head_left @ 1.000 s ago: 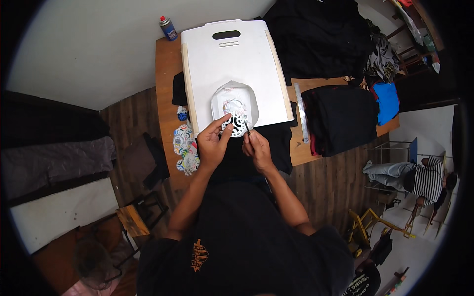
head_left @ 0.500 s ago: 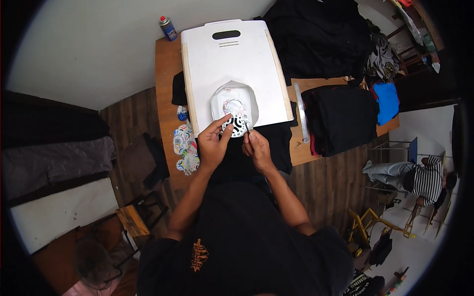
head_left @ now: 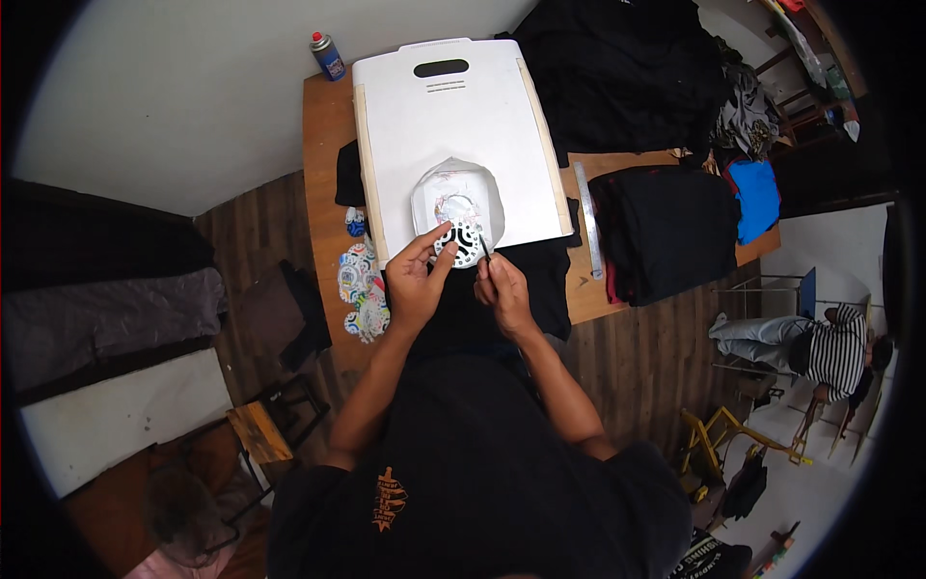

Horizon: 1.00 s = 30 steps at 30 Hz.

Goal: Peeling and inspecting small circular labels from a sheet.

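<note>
Closest to me, my left hand [head_left: 417, 280] pinches the near-left edge of a round black-and-white patterned cutout [head_left: 460, 242], fingers clenched on it, while my right hand [head_left: 503, 292] sits just beside it, closed around what looks like a thin dark tool; I cannot tell what exactly it is. The cutout lies on a white paper sheet [head_left: 453, 193] at the near edge of the white board [head_left: 453, 116], over a black cloth [head_left: 526, 280]. My worry is that the tool could slip and tear the cutout, or that the loose sheet could shift under my pinch. Colourful stickers [head_left: 359, 285] lie left on the wooden table [head_left: 323, 125]. Farther off, the only container I see is a spray can [head_left: 327, 56], capped, contents hidden.
</note>
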Each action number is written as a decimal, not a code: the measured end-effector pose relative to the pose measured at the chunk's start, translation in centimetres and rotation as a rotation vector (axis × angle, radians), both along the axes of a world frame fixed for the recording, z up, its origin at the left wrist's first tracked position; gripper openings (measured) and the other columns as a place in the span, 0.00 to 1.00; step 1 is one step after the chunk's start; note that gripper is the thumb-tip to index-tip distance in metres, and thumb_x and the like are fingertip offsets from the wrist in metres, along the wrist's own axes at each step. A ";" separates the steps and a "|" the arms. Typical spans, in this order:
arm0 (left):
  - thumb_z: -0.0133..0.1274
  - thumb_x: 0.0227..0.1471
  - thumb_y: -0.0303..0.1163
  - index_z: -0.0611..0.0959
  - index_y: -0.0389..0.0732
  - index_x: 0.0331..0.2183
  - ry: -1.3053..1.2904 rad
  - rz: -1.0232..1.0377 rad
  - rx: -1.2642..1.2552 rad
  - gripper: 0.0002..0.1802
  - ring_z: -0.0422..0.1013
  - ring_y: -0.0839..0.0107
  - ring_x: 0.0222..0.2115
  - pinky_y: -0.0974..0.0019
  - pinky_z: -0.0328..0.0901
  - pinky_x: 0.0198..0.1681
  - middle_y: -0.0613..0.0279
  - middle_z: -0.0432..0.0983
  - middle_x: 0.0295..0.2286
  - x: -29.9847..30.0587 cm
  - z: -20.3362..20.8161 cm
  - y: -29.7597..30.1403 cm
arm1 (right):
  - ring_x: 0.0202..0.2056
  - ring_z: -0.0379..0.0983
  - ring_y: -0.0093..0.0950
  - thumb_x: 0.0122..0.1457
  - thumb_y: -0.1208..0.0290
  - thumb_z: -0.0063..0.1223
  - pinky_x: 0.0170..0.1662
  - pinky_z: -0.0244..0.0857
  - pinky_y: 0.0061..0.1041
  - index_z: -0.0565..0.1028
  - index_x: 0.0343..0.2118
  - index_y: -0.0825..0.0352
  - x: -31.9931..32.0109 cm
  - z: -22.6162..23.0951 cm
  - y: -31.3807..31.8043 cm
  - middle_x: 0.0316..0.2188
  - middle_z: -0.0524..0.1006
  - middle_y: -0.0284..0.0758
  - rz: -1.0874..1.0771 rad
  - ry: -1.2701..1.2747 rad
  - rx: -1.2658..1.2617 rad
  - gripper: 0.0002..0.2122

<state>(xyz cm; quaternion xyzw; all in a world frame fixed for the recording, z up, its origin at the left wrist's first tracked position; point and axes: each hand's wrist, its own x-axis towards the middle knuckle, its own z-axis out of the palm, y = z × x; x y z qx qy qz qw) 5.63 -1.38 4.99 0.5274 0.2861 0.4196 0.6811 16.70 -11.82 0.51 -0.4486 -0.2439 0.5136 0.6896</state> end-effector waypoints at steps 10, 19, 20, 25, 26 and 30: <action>0.55 0.56 0.17 0.76 0.25 0.50 0.004 -0.001 -0.011 0.19 0.74 0.76 0.40 0.75 0.68 0.45 0.53 0.78 0.40 0.0 0.0 0.0 | 0.16 0.48 0.14 0.71 0.59 0.36 0.22 0.46 0.18 0.67 0.30 0.65 -0.2 0.4 0.1 0.14 0.56 0.22 -0.007 -0.001 -0.001 0.16; 0.55 0.55 0.16 0.76 0.25 0.49 0.012 0.014 -0.010 0.19 0.74 0.75 0.40 0.74 0.68 0.46 0.51 0.78 0.41 0.0 0.7 -0.1 | 0.16 0.47 0.14 0.71 0.58 0.36 0.21 0.45 0.18 0.67 0.30 0.64 -0.1 0.1 0.1 0.14 0.56 0.22 0.012 0.004 -0.004 0.16; 0.55 0.55 0.16 0.76 0.25 0.49 0.011 0.011 -0.005 0.19 0.74 0.75 0.40 0.74 0.68 0.45 0.52 0.78 0.41 0.1 0.8 -0.1 | 0.16 0.47 0.14 0.71 0.58 0.36 0.21 0.45 0.18 0.67 0.30 0.64 -0.1 0.0 0.1 0.14 0.56 0.22 0.011 0.005 -0.004 0.16; 0.54 0.55 0.16 0.76 0.25 0.49 0.015 0.014 -0.014 0.19 0.74 0.75 0.39 0.74 0.69 0.45 0.52 0.78 0.40 0.1 0.8 -0.1 | 0.16 0.47 0.14 0.71 0.58 0.36 0.21 0.45 0.18 0.67 0.30 0.64 -0.2 0.0 0.1 0.14 0.55 0.22 0.008 -0.012 -0.002 0.17; 0.54 0.55 0.16 0.76 0.25 0.49 0.010 0.009 -0.011 0.19 0.74 0.76 0.39 0.74 0.68 0.44 0.52 0.78 0.40 0.1 0.8 -0.1 | 0.16 0.47 0.14 0.71 0.58 0.36 0.21 0.45 0.18 0.67 0.30 0.64 -0.2 0.1 0.1 0.14 0.55 0.22 0.008 -0.012 -0.002 0.17; 0.54 0.55 0.16 0.76 0.25 0.49 0.020 0.020 -0.026 0.19 0.74 0.76 0.39 0.74 0.69 0.44 0.52 0.78 0.40 0.1 0.7 -0.1 | 0.16 0.47 0.14 0.71 0.58 0.36 0.21 0.45 0.18 0.67 0.30 0.65 -0.2 0.0 0.1 0.14 0.55 0.22 0.005 -0.007 -0.009 0.17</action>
